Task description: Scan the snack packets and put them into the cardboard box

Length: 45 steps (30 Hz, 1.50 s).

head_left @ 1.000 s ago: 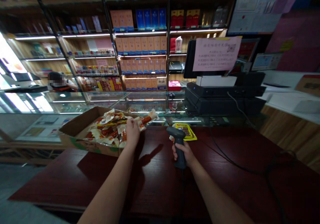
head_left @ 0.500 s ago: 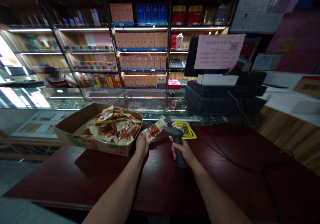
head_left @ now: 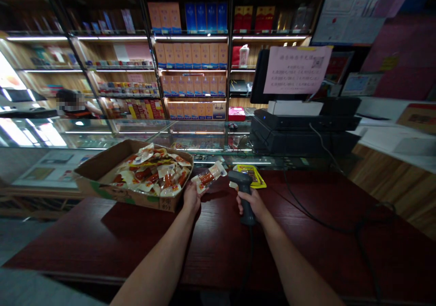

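My left hand [head_left: 192, 199] is closed on one end of a clear-wrapped sausage [head_left: 208, 176], holding it above the dark red table beside the cardboard box. My right hand [head_left: 252, 202] is wrapped round the handle of a dark grey barcode scanner [head_left: 245, 209], whose head points left toward the sausage. A small gap lies between scanner and sausage. Several similar wrapped sausages fill the open cardboard box [head_left: 91, 187] to the left. Partly hidden behind the scanner lie yellow-edged snack packets [head_left: 259, 182].
The dark red table [head_left: 211, 251] stretches across the front. A cable [head_left: 306, 215] loops over its right side. Behind stand a glass counter [head_left: 200, 137], a monitor with a pink notice [head_left: 294, 69] and shelves of boxed goods. A person [head_left: 73, 106] is at the far left.
The scanner and my right hand have shifted slightly right, widening the gap to the sausage. My left hand still holds the sausage at nearly the same spot.
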Each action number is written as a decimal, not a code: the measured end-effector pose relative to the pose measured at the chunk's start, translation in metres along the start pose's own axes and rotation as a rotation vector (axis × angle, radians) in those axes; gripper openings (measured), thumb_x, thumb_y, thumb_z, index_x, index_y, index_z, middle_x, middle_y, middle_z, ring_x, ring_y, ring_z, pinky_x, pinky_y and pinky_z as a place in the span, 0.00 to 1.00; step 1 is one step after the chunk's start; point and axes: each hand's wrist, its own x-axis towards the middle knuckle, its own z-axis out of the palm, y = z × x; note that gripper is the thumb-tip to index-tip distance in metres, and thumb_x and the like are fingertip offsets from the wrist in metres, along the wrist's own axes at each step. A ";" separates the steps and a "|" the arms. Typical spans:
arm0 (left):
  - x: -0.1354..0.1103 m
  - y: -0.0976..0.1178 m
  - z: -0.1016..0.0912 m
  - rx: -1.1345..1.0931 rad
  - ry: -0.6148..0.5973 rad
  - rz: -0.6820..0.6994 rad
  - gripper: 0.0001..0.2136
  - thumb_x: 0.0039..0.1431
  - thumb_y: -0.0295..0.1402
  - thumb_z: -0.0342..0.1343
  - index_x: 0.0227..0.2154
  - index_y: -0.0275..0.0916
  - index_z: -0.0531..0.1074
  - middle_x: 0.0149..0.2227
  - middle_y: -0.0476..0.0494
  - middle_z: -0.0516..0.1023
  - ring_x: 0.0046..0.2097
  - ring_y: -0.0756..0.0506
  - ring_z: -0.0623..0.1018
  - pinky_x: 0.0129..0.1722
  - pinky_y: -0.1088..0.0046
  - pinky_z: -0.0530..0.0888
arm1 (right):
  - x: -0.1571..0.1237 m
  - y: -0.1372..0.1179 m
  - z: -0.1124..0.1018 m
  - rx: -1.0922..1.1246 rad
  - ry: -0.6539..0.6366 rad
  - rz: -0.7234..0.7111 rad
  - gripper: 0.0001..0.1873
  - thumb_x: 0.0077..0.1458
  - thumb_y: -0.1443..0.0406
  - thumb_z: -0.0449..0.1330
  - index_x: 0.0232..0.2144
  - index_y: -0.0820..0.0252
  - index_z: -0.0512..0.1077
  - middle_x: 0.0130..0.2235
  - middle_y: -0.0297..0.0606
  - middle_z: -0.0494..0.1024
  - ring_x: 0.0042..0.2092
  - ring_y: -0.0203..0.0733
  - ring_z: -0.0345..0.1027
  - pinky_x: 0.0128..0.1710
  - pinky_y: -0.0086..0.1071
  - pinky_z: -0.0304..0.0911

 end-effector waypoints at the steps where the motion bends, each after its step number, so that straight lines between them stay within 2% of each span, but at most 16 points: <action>1: 0.000 0.000 0.000 0.002 0.007 0.000 0.06 0.56 0.24 0.47 0.35 0.38 0.66 0.37 0.45 0.75 0.36 0.47 0.77 0.39 0.57 0.76 | 0.000 0.000 0.000 -0.001 -0.002 0.002 0.18 0.41 0.58 0.63 0.33 0.61 0.64 0.17 0.27 0.70 0.13 0.32 0.60 0.12 0.26 0.61; 5: 0.002 -0.001 0.001 0.008 0.037 0.000 0.09 0.54 0.23 0.48 0.38 0.38 0.66 0.37 0.44 0.75 0.37 0.46 0.77 0.39 0.57 0.76 | 0.000 0.001 -0.001 0.012 -0.009 -0.004 0.17 0.41 0.59 0.63 0.33 0.60 0.64 0.17 0.27 0.70 0.14 0.32 0.61 0.12 0.26 0.61; 8: 0.002 -0.002 0.000 -0.013 0.035 0.002 0.08 0.55 0.23 0.47 0.37 0.38 0.66 0.38 0.44 0.75 0.37 0.46 0.77 0.39 0.56 0.76 | 0.001 0.002 0.000 0.023 0.006 -0.006 0.17 0.41 0.59 0.63 0.33 0.61 0.65 0.17 0.27 0.70 0.14 0.33 0.61 0.12 0.27 0.61; 14: 0.004 -0.011 0.004 -0.067 -0.014 -0.037 0.09 0.52 0.18 0.45 0.33 0.36 0.66 0.37 0.41 0.75 0.37 0.45 0.78 0.38 0.57 0.76 | 0.001 -0.006 -0.002 0.088 0.142 -0.016 0.16 0.39 0.59 0.63 0.29 0.61 0.65 0.16 0.27 0.70 0.13 0.32 0.60 0.11 0.27 0.61; 17: 0.006 -0.023 0.017 -0.034 0.010 -0.075 0.13 0.49 0.16 0.45 0.36 0.36 0.64 0.34 0.42 0.74 0.34 0.46 0.78 0.38 0.59 0.76 | 0.001 -0.020 -0.006 0.111 0.240 -0.062 0.16 0.38 0.59 0.64 0.28 0.61 0.65 0.15 0.27 0.69 0.13 0.32 0.60 0.11 0.26 0.62; 22: 0.007 -0.049 0.054 0.055 0.051 -0.108 0.20 0.46 0.14 0.46 0.42 0.38 0.61 0.32 0.45 0.73 0.32 0.49 0.77 0.38 0.65 0.76 | -0.006 -0.047 -0.023 0.055 0.331 -0.127 0.16 0.38 0.60 0.64 0.28 0.62 0.65 0.15 0.27 0.69 0.14 0.33 0.61 0.11 0.27 0.62; 24: 0.007 -0.060 0.067 0.122 0.052 -0.097 0.21 0.46 0.14 0.46 0.44 0.38 0.62 0.34 0.44 0.73 0.32 0.49 0.78 0.38 0.67 0.75 | -0.013 -0.053 -0.033 0.041 0.353 -0.140 0.16 0.37 0.60 0.65 0.28 0.62 0.65 0.15 0.27 0.69 0.14 0.33 0.61 0.11 0.27 0.62; 27: 0.008 -0.078 0.078 0.425 -0.011 0.001 0.21 0.44 0.14 0.47 0.44 0.35 0.64 0.35 0.41 0.75 0.35 0.48 0.78 0.39 0.67 0.75 | -0.026 -0.057 -0.049 0.035 0.411 -0.150 0.17 0.37 0.60 0.64 0.30 0.62 0.66 0.15 0.27 0.69 0.13 0.33 0.61 0.11 0.27 0.62; 29: 0.009 -0.086 0.082 0.621 -0.066 0.080 0.19 0.42 0.15 0.49 0.40 0.32 0.68 0.35 0.39 0.76 0.38 0.46 0.78 0.41 0.66 0.73 | -0.034 -0.056 -0.058 0.045 0.456 -0.142 0.18 0.37 0.60 0.64 0.31 0.62 0.65 0.15 0.26 0.69 0.13 0.33 0.61 0.11 0.27 0.63; 31: 0.010 -0.090 0.084 0.715 -0.106 0.127 0.17 0.39 0.15 0.51 0.35 0.31 0.71 0.36 0.38 0.76 0.41 0.43 0.77 0.46 0.64 0.71 | -0.040 -0.055 -0.064 0.054 0.483 -0.131 0.19 0.38 0.60 0.64 0.33 0.61 0.65 0.15 0.26 0.69 0.14 0.33 0.61 0.12 0.27 0.63; 35: 0.009 -0.085 0.085 0.824 -0.176 0.219 0.15 0.36 0.15 0.54 0.29 0.33 0.75 0.45 0.35 0.75 0.53 0.38 0.70 0.53 0.64 0.64 | -0.046 -0.054 -0.063 0.054 0.464 -0.125 0.19 0.38 0.60 0.64 0.33 0.61 0.65 0.15 0.26 0.69 0.14 0.33 0.62 0.12 0.27 0.63; 38: 0.006 -0.076 0.083 1.031 -0.202 0.377 0.15 0.40 0.18 0.55 0.32 0.35 0.76 0.53 0.35 0.69 0.60 0.39 0.62 0.56 0.66 0.61 | -0.043 -0.052 -0.054 0.050 0.427 -0.115 0.18 0.38 0.60 0.64 0.32 0.61 0.65 0.15 0.26 0.69 0.14 0.33 0.62 0.12 0.28 0.63; 42: 0.000 -0.054 0.075 1.208 -0.170 0.566 0.13 0.47 0.21 0.52 0.36 0.34 0.75 0.52 0.34 0.69 0.58 0.41 0.65 0.56 0.67 0.62 | -0.032 -0.045 -0.034 0.050 0.363 -0.098 0.18 0.38 0.60 0.64 0.32 0.61 0.65 0.16 0.27 0.69 0.14 0.33 0.61 0.12 0.28 0.63; 45: -0.003 -0.021 0.068 1.231 -0.145 0.736 0.13 0.49 0.23 0.51 0.38 0.34 0.73 0.50 0.34 0.71 0.55 0.42 0.68 0.55 0.67 0.63 | -0.017 -0.036 -0.012 0.058 0.302 -0.072 0.18 0.38 0.59 0.64 0.32 0.61 0.65 0.16 0.26 0.69 0.14 0.33 0.61 0.12 0.27 0.63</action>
